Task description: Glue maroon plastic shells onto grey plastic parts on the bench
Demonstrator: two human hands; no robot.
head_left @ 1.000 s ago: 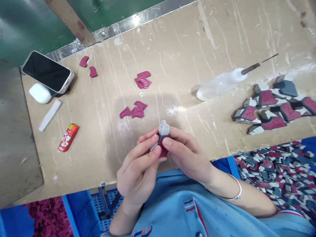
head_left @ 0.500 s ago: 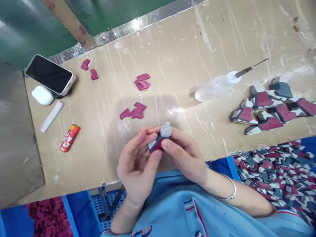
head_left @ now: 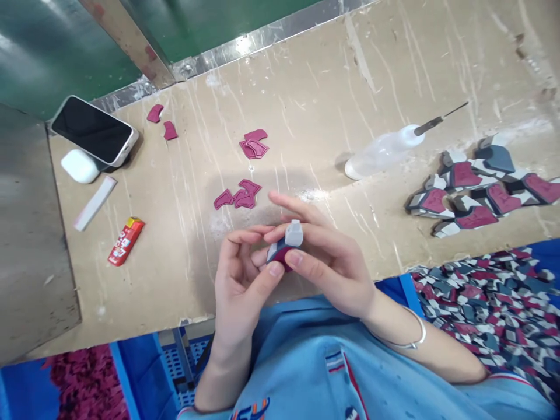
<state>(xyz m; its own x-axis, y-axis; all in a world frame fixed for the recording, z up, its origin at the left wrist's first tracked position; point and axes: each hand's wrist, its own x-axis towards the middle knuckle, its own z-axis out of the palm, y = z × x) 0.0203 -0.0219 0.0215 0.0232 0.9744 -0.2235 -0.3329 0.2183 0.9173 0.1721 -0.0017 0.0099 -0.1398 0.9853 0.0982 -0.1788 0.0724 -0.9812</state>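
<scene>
Between both hands, above the table's near edge, is a small plastic part point(head_left: 294, 234) in grey and dark blue with a maroon face. My left hand point(head_left: 245, 274) pinches its left end between thumb and fingers. From the other side my right hand point(head_left: 335, 268) grips it, thumb pressed on the maroon face and one finger stretched out forward. Fingers cover much of the part. Just beyond the hands lie several flat maroon pieces point(head_left: 244, 198), and farther back a second small group of maroon pieces point(head_left: 254, 144).
A translucent needle-tipped bottle point(head_left: 380, 154) lies right of centre. Several similar assembled parts point(head_left: 476, 219) sit at the right. On the left are a phone point(head_left: 94, 131), a white case point(head_left: 79, 166), a pale strip point(head_left: 95, 203) and a red packet point(head_left: 126, 241). Filled blue bins point(head_left: 144, 373) flank me below.
My right hand's finger has stretched forward off the part. The part has shifted slightly right and turned a little in both hands' grip.
</scene>
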